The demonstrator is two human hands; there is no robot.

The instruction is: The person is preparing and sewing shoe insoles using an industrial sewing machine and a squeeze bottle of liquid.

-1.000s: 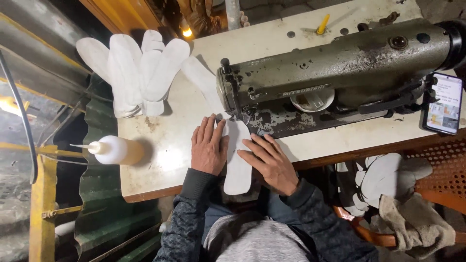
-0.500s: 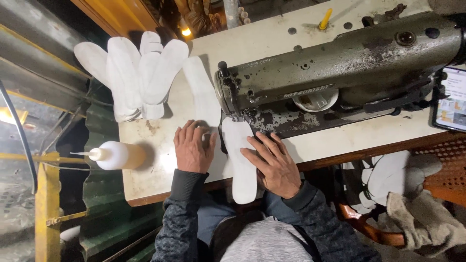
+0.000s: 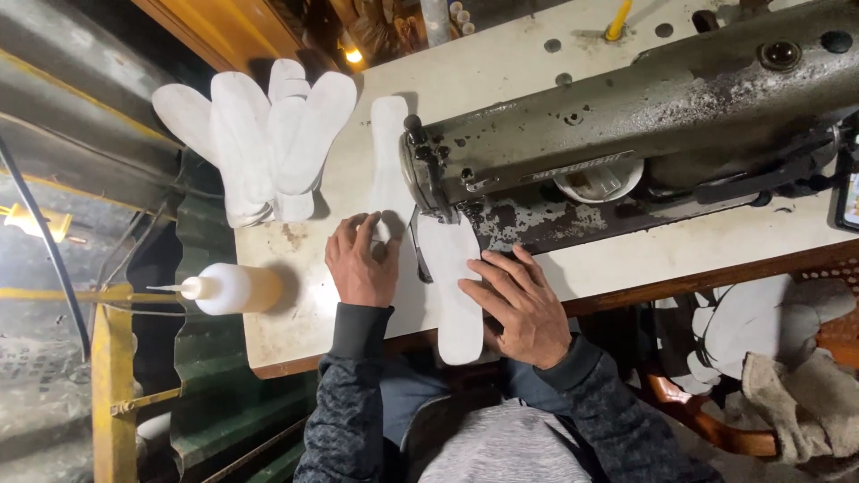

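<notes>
Since half a second ago, both hands have barely shifted. At frame centre, the sewing machine [image 3: 626, 116] holds a white insole [image 3: 452, 277] under its needle. Flat, spread left hand [image 3: 362, 264] and right hand [image 3: 519, 304] press it down; it looks partly fed. A stack of insoles [image 3: 259, 134] lies upper left.

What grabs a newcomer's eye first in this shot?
The worn grey-green industrial sewing machine fills the upper right of the pale table. Both hands press flat white sole-shaped pieces at its needle end: the left hand on one piece, the right hand on the white sole-shaped piece overhanging the table's near edge. A fanned stack of white soles lies upper left.
</notes>
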